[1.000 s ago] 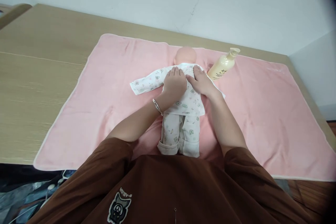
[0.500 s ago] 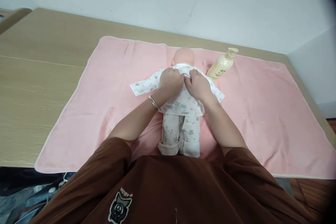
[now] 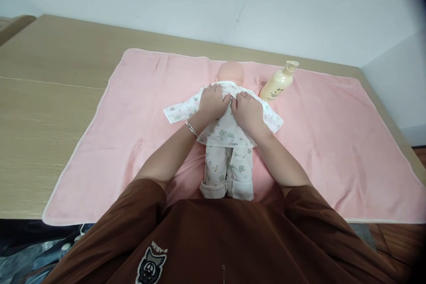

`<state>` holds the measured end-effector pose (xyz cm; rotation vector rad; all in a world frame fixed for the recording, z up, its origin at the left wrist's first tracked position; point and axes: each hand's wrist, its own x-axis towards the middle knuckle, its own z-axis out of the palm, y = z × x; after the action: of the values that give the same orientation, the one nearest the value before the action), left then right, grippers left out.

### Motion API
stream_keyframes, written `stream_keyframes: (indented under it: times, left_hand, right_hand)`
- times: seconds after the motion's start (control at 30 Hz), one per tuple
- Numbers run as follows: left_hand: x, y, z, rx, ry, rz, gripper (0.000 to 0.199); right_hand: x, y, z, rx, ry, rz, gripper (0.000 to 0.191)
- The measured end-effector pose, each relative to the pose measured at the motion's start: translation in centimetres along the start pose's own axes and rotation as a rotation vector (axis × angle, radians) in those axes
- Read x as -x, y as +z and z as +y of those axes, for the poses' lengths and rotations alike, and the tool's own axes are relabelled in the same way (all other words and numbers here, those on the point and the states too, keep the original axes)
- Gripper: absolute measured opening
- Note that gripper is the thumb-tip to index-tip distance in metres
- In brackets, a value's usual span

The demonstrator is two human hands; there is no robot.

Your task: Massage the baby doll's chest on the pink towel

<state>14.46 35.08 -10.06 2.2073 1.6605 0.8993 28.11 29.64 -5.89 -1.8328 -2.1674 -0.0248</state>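
Observation:
A baby doll (image 3: 229, 131) in a white printed top and trousers lies along the middle of a pink mat (image 3: 140, 97). Its smooth bald head (image 3: 230, 72) points away from me, and no face shows. My left hand (image 3: 214, 101) rests palm down on the left side of the doll's upper back, fingers stretched out and a bangle at the wrist. Opposite it, my right hand (image 3: 248, 110) lies on the right side of the upper back, fingers extended and slightly bent. The two thumbs almost meet at the doll's midline. Neither hand grips anything.
A cream pump bottle (image 3: 278, 82) stands on the mat, right of the doll's head. Beneath the mat is a wooden table (image 3: 49, 97), its far side against a white wall (image 3: 166, 4). Wooden flooring (image 3: 392, 244) shows at the lower right.
My left hand has flattened, its fingers now more spread on the doll's back. My right hand has slid slightly toward me. The doll stays in place; the view has shifted a little.

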Motion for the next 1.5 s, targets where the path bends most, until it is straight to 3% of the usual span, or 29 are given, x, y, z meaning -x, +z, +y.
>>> stream_keyframes:
  times: [0.13, 0.37, 0.5, 0.7, 0.9, 1.03, 1.3, 1.5]
  left_hand:
    - [0.6, 0.0, 0.9, -0.019, -0.018, 0.020, 0.028]
    - [1.6, -1.6, 2.8, -0.195, -0.046, -0.048, 0.038]
    - [1.6, -1.9, 2.9, -0.271, -0.044, -0.075, 0.038]
    - [0.8, -2.1, 2.0, -0.222, -0.052, -0.090, 0.035]
    - [0.1, -2.2, 1.0, -0.138, -0.045, -0.132, 0.038]
    - [0.1, -2.0, 1.0, -0.141, -0.028, -0.112, 0.035]
    - [0.6, 0.0, 0.1, -0.025, -0.008, 0.076, 0.034]
    - [0.4, 0.7, -0.7, 0.067, -0.025, 0.090, 0.041]
  right_hand:
    - [-1.2, 0.5, 1.8, -0.093, 0.000, -0.032, 0.038]
    - [-3.0, 2.1, 4.9, -0.196, -0.120, -0.095, 0.069]
    - [-3.1, 2.7, 5.6, -0.221, -0.148, -0.102, 0.077]
    - [-2.9, 2.5, 4.9, -0.152, -0.121, -0.091, 0.071]
    - [-1.2, 0.3, 1.6, -0.073, -0.138, -0.071, 0.049]
    - [-0.2, -0.3, 0.1, -0.035, -0.087, -0.054, 0.049]
    - [-2.7, 2.4, 3.5, -0.217, -0.041, -0.107, 0.064]
    - [-3.0, 3.6, 3.8, -0.220, -0.038, -0.087, 0.068]
